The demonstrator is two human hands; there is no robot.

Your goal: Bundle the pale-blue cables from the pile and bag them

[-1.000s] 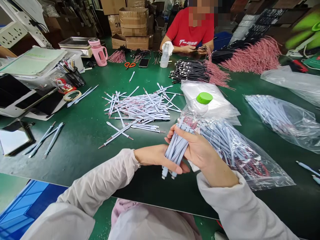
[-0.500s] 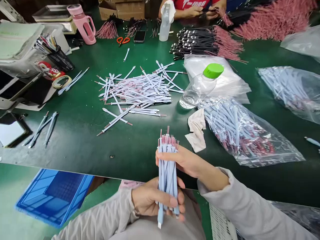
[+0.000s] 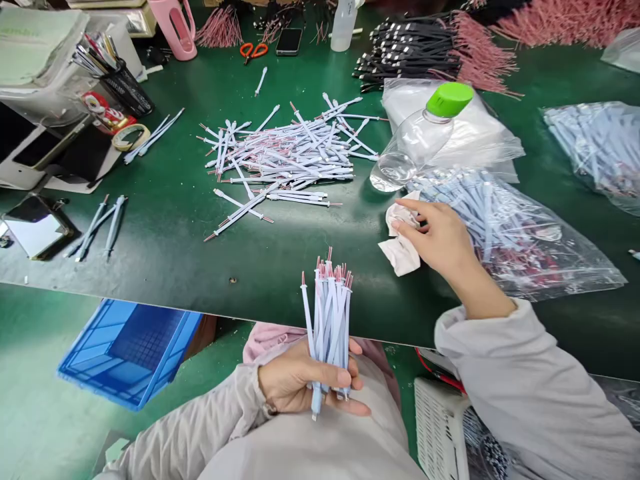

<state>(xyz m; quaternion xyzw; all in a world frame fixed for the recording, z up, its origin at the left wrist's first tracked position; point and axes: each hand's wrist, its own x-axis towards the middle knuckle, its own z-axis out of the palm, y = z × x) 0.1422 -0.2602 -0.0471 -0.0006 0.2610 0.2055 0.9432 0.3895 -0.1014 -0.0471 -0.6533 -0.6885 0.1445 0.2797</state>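
A bundle of short light-blue cables (image 3: 331,320) with bare pink wire ends pointing up rests in my left hand (image 3: 293,380), close to my lap. Thumb and fingers wrap round its lower part, and one cable leans out to the left. On the table to the right, my right hand (image 3: 445,237) pinches a crumpled white cloth (image 3: 401,257) between thumb and fingers. A clear bottle with a green cap (image 3: 420,143) lies just beyond that hand. Beside it is a zip bag of light-blue cables (image 3: 520,233). A loose pile of similar cables (image 3: 285,153) covers the table's middle.
Black cables with pink wires (image 3: 410,50) are heaped at the back. Orange scissors (image 3: 253,51) and a phone (image 3: 289,41) lie there too. A pen holder (image 3: 127,87) and tape roll (image 3: 131,137) stand left. Below the table edge is a blue crate (image 3: 130,347).
My right hand has let go of the bundle and moved right and forward onto the cloth. The left hand keeps the bundle. The view has tilted downward.
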